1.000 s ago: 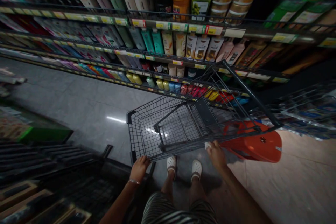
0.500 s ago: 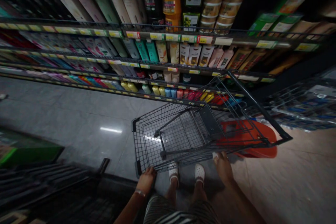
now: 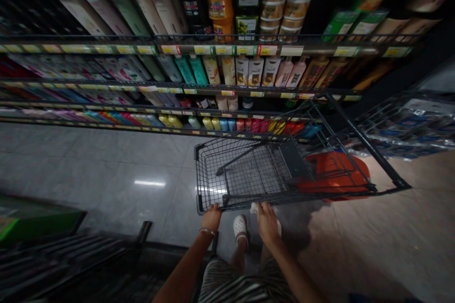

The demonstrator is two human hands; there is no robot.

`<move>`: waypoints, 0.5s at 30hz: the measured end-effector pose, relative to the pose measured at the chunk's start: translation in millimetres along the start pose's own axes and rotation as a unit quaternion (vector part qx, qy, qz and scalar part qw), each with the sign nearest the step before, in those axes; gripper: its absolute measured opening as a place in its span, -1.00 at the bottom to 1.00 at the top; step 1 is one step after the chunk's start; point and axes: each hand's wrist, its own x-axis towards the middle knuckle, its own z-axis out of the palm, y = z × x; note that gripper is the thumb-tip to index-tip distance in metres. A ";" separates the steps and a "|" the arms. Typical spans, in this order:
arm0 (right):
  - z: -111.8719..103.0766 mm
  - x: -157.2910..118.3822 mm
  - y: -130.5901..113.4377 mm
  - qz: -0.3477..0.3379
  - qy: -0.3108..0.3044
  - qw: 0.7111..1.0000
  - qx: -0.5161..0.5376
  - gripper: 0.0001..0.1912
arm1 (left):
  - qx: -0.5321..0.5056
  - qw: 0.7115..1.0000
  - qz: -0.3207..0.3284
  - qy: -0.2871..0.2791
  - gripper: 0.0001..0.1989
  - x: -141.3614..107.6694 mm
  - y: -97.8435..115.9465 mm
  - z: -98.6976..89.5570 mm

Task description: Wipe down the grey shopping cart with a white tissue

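Observation:
A dark wire shopping cart (image 3: 245, 170) stands crosswise in front of me, its basket bare and its handle at the far right. My left hand (image 3: 212, 218) has its fingers curled over the near rim, close to the cart's front left corner. Farther right along the same side is my right hand (image 3: 266, 221), its fingers bent round a small white crumpled thing (image 3: 253, 208) by the rim. Whether the right hand also touches the cart is unclear.
Shelves (image 3: 220, 88) of bottles and jars run across beyond the cart. Under its handle end lies an orange-red object (image 3: 334, 173). Packets hang on a rack (image 3: 408, 128) at right. Dark slatted racks and a green box (image 3: 42, 220) stand at lower left.
The cart has shifted right relative to the view, and its near side has turned a little. My right hand has moved left, nearer to my left hand, which remains on the rim.

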 end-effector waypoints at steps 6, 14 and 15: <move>-28.4 12.3 22.8 0.041 0.001 0.999 -0.025 -0.63 | -0.008 1.000 0.004 0.012 -0.65 15.7 5.3 -13.6; -64.7 15.5 85.5 0.138 0.011 0.990 -0.033 -0.58 | -0.039 0.999 -0.038 0.002 -0.65 30.5 11.5 -28.8; -64.2 16.0 84.7 0.142 0.009 0.989 -0.029 -0.58 | -0.045 0.998 -0.041 -0.003 -0.65 32.0 10.8 -30.6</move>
